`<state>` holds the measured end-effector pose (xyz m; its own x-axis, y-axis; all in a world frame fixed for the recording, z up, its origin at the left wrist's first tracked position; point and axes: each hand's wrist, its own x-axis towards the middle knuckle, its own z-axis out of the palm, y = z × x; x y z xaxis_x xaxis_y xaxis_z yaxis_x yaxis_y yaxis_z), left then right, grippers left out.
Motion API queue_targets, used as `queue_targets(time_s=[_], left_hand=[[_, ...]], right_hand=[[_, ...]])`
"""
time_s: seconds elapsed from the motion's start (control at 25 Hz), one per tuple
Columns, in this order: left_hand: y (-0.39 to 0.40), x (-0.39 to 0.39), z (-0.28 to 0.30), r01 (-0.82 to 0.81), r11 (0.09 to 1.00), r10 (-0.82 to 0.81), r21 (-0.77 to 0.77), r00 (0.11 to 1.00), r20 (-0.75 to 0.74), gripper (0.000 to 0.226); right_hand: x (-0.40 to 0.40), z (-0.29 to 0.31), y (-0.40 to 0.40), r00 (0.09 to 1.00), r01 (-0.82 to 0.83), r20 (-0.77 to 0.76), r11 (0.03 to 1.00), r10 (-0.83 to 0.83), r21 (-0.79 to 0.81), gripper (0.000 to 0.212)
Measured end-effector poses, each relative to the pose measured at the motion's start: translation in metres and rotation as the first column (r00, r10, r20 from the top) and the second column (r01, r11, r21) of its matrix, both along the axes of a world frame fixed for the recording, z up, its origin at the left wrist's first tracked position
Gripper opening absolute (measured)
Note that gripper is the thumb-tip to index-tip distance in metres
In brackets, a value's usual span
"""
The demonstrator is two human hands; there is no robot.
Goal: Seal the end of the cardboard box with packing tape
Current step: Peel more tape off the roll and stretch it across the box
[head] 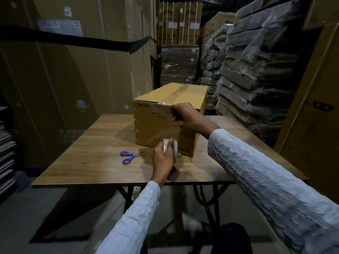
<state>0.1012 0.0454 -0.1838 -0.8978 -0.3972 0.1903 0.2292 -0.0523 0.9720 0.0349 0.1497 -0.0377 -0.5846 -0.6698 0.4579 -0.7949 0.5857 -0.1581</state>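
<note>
A long cardboard box lies on the wooden table, its near end facing me. Clear tape runs along its top seam and folds over the near edge. My left hand grips a roll of clear packing tape low against the box's near face. A stretch of clear tape runs from the roll up the face to my right hand. That hand presses and pinches the tape near the top right of the face, fingers closed on it.
Blue-handled scissors lie on the table left of the roll. Tall cartons stand at the left. Wrapped bundles are stacked at the right behind the table. More stacked packs sit straight behind the box.
</note>
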Motion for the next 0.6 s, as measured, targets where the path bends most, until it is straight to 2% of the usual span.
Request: queue_targets(time_s=[0.2, 0.36, 0.48, 0.6], left_hand=[[-0.007, 0.003, -0.006, 0.178, 0.984, -0.178, -0.022, 0.984, -0.003, 0.023], [-0.003, 0.004, -0.008, 0.234, 0.972, -0.234, -0.001, 0.972, -0.015, 0.026], [0.002, 0.002, -0.006, 0.217, 0.976, -0.217, 0.021, 0.976, 0.000, 0.023], [0.004, 0.002, 0.002, 0.143, 0.989, -0.145, 0.026, 0.985, 0.096, 0.025]], right_hand=[[-0.010, -0.004, 0.007, 0.999, 0.040, -0.015, 0.998, -0.041, -0.050, 0.010], [-0.010, 0.005, 0.007, 0.998, 0.026, -0.051, 1.000, -0.027, -0.015, 0.012], [-0.009, 0.011, 0.006, 0.997, 0.022, -0.076, 0.999, -0.019, 0.042, 0.015], [-0.008, 0.011, 0.008, 0.993, 0.055, -0.111, 0.997, -0.048, 0.060, 0.017]])
